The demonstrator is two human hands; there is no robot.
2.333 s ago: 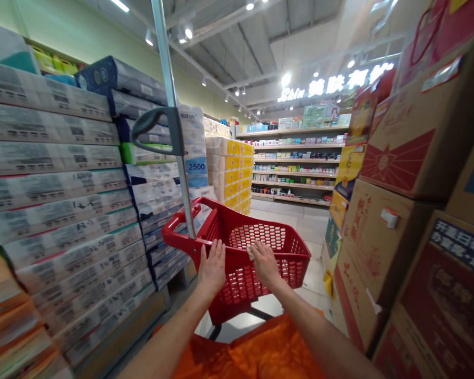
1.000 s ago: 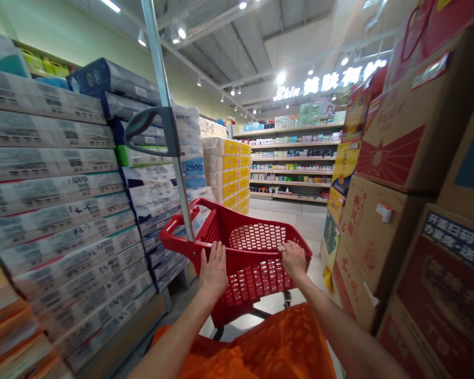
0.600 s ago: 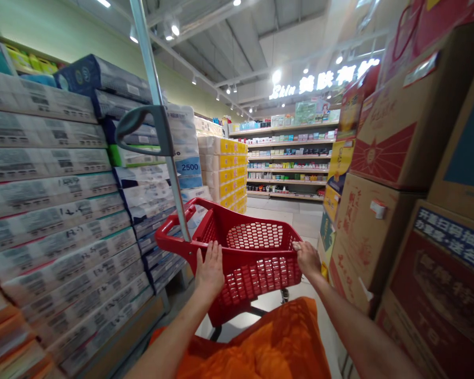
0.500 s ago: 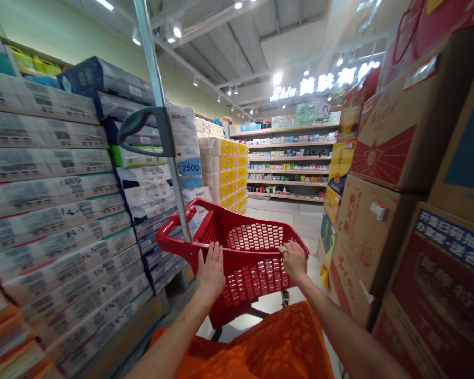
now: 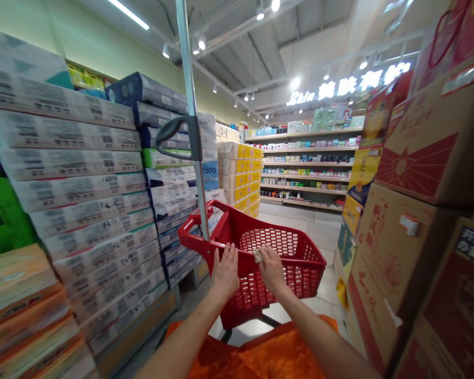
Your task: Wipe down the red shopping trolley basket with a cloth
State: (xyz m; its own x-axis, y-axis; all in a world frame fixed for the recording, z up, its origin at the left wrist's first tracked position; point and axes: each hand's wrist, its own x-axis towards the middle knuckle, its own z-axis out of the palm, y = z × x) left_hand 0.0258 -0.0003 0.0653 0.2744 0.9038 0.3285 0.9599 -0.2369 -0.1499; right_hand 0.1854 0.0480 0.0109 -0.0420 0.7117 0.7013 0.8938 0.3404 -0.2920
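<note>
A red plastic shopping cart (image 5: pixel 304 261) with a honeycomb-holed basket stands in front of me, nothing visible inside. My left hand (image 5: pixel 226 272) rests flat against its near rim, fingers stretched out. Farther right along that rim is my right hand (image 5: pixel 272 269), its fingers closed on a small pale cloth-like piece (image 5: pixel 257 256) pressed to the edge. A metal pole (image 5: pixel 188 68) with a grey loop handle (image 5: pixel 197 138) rises by the cart's left end. Orange fabric (image 5: pixel 256 352) lies below my forearms.
Tall stacks of wrapped paper packs (image 5: pixel 90 179) line the left side. Cardboard boxes (image 5: pixel 403 247) are piled close on the right. Yellow-ended packs (image 5: pixel 247 173) stand beyond the cart, and stocked shelves (image 5: pixel 312 179) cross the back of the aisle.
My right hand has slid left along the cart rim, from near its right corner towards my left hand. My left hand stays at the rim. The view has turned slightly left.
</note>
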